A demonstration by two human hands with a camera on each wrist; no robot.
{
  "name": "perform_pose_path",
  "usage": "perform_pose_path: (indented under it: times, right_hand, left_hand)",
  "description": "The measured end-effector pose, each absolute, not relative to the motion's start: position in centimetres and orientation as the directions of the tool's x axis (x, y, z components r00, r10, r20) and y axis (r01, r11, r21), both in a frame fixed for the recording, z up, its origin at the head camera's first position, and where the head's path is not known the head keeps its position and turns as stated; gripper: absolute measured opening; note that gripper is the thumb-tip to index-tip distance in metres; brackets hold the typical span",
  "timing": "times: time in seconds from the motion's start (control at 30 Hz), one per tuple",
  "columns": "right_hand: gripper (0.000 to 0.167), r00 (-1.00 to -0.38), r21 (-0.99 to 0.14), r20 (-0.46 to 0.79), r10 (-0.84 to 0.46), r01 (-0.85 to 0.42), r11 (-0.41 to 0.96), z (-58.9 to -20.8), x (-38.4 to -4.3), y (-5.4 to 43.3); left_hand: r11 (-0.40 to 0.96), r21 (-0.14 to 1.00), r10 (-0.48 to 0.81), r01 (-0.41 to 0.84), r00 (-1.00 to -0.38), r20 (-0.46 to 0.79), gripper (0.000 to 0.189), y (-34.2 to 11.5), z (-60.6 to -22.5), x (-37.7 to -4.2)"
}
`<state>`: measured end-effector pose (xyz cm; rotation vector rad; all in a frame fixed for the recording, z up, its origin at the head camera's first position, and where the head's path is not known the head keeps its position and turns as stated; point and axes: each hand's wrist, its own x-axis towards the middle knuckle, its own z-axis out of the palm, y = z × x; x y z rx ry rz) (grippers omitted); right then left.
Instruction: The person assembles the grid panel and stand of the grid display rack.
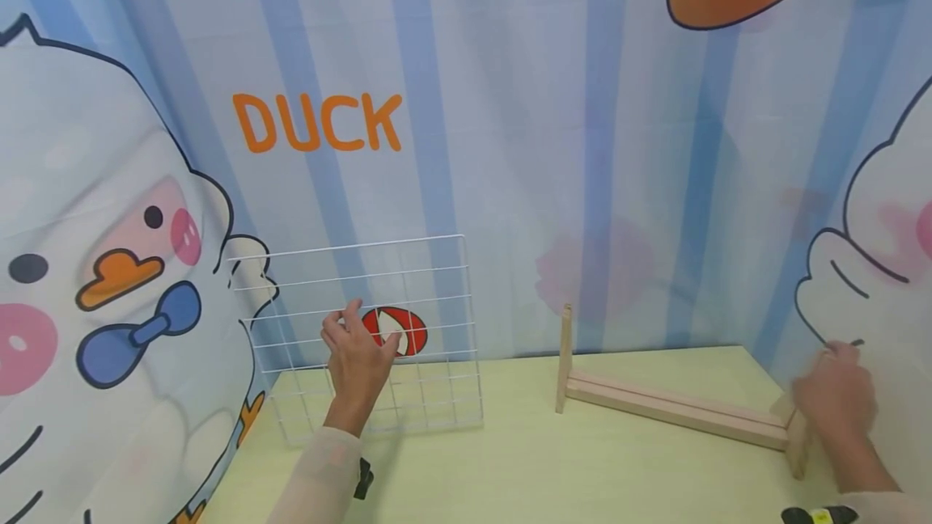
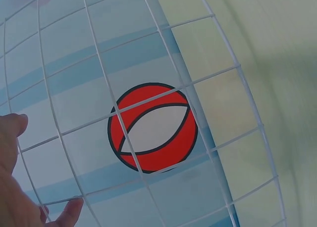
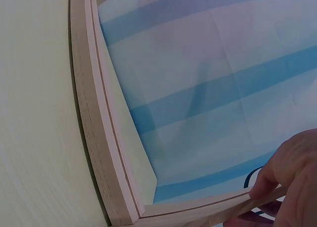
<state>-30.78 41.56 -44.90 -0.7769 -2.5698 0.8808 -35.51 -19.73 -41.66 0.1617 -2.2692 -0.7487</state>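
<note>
My left hand grips a white wire grid panel, which stands upright on the table at the left. In the left wrist view, fingertips curl at the wires near the panel's middle. A wooden stand lies to the right, made of a long grooved crossbar with an upright slat at its far left end. My right hand holds the short end piece at its near right end. The right wrist view shows fingers pinching that piece's edge, the grooved bar running away from it.
The pale yellow-green table runs back to a blue striped curtain printed with cartoon figures. A red and white printed oval shows through the grid. Curtain also hangs at both sides.
</note>
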Motion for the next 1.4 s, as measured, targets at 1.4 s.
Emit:
perform_pose_path:
  times: [1.4]
  right_hand:
    - [0.071, -0.859, -0.633, 0.261, 0.441, 0.192, 0.750, -44.4, -34.1, 37.2]
  left_hand:
    - [0.827, 0.547, -0.295, 0.127, -0.730, 0.616, 0.078, -18.1, -42.1, -35.5]
